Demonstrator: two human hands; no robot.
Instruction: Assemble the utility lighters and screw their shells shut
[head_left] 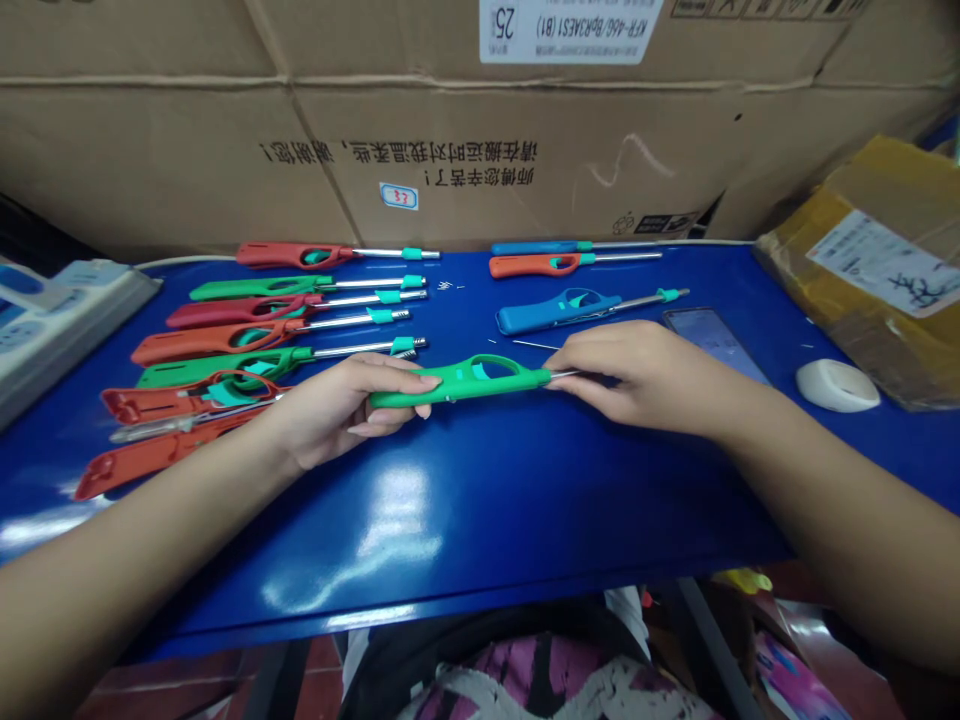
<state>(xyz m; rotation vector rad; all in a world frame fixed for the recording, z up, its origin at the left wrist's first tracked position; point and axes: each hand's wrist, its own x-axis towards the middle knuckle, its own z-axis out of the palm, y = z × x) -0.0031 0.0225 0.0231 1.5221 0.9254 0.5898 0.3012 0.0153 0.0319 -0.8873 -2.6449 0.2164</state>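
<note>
A green long-nosed lighter (469, 384) is held level above the table between both hands. My left hand (349, 405) is closed around its handle end, thumb on top. My right hand (637, 375) pinches the metal tube at the other end, hiding most of it. Behind the held lighter lie a blue lighter (555, 313) with a turquoise tip piece and a thin metal rod (536, 345). Left of it, several red, orange and green lighters, among them a red one (292, 256), lie in a row. Nearest in that row are split orange shell halves (150, 462).
A large cardboard box (420, 130) walls off the back of the blue table (480, 530). An orange lighter (529, 265) lies before it. On the right are a phone (712, 340), a white mouse (836, 385) and a taped carton (877, 260). A white-and-blue device (64, 310) stands left.
</note>
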